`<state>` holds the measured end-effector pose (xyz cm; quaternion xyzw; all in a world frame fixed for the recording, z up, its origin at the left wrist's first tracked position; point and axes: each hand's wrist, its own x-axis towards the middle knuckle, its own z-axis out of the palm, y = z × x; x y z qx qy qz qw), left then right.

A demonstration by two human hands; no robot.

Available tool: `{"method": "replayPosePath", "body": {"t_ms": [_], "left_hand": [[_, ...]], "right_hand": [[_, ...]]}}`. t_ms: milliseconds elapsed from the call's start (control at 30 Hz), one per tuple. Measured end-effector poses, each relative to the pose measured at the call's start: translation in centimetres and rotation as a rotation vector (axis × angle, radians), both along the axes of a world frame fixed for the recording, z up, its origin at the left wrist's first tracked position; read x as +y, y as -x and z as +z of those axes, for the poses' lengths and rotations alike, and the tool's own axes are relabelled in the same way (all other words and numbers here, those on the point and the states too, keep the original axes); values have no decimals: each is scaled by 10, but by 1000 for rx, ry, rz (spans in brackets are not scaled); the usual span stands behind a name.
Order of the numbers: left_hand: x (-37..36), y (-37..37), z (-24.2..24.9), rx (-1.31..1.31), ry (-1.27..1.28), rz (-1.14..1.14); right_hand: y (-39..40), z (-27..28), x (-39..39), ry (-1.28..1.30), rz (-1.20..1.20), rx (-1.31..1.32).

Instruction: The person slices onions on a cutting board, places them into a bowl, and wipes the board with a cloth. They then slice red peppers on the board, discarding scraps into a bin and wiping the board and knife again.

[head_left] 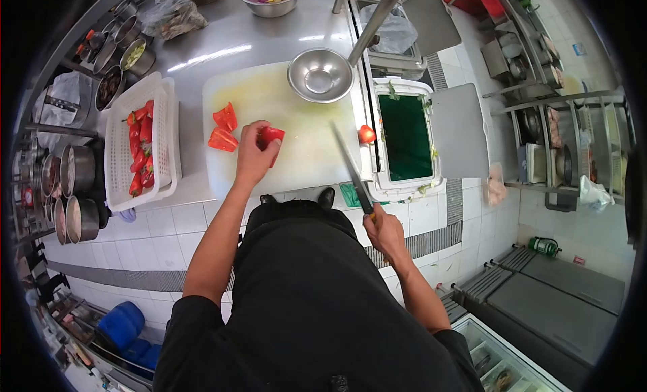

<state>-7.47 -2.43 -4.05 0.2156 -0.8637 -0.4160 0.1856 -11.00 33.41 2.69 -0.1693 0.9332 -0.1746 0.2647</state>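
Note:
My left hand [255, 148] is closed around a red pepper piece [273, 135] above the white cutting board [296, 164]. Two more cut pepper pieces, one upper [225, 117] and one lower [222, 140], lie on the board to its left. In my right hand [385, 231] is the handle of a long knife [352, 168]; its blade points forward over the board's right edge. A cut pepper end [366, 134] sits just right of the board. At the board's far right rests a steel bowl [321, 75] with nothing visible inside.
Left of the board, a white perforated basket [172, 132] holds several whole red peppers [142, 141]. A white-rimmed bin [436, 153] with a green inside stands open at the right. Farther back are a plastic bag [172, 16] and a bowl of cut vegetables [271, 8].

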Motion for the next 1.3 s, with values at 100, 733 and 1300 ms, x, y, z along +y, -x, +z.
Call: {"method": "replayPosePath", "body": {"t_ms": [100,733,1300], "left_hand": [[-4,7,-4,155,-648,97],[41,50,27,-343,216,-54],[34,19,-17,103,-560,59]], "right_hand": [[3,-8,2,141,341,-134],[15,29,0,73,49,-104],[25,60,-36,22,231,-196]]}}
